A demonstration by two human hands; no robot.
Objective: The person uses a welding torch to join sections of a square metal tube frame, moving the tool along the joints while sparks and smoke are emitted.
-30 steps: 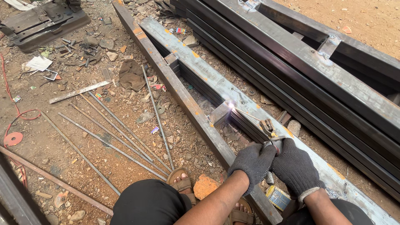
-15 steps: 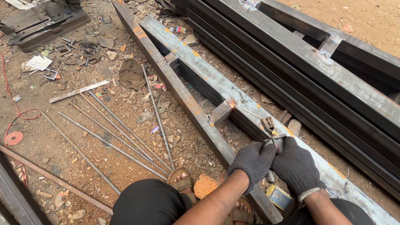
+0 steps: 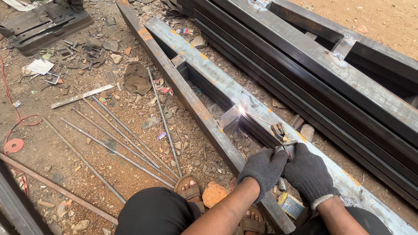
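Both my hands wear dark knit gloves. My left hand [image 3: 262, 169] and my right hand [image 3: 308, 174] are closed together around a welding electrode holder [image 3: 280, 132]. Its thin rod [image 3: 260, 120] reaches up and left to a bright spark [image 3: 241, 109] at a short cross piece [image 3: 229, 118]. That piece sits between two long grey steel bars of a frame [image 3: 204, 117] lying on the dirt. I am crouched, with my sandalled foot [image 3: 189, 188] beside the near bar.
Several thin steel rods [image 3: 122, 139] lie on the ground at left, with a flat strip [image 3: 82, 96] and a rag [image 3: 137, 77]. Heavy dark steel beams [image 3: 331, 74] run along the right. A red cable [image 3: 17, 122], scrap bits and a dark metal machine base [image 3: 43, 24] lie at upper left.
A spark showed at the cross piece one second ago, was out half a second ago, and is lit again now. My hands have hardly moved.
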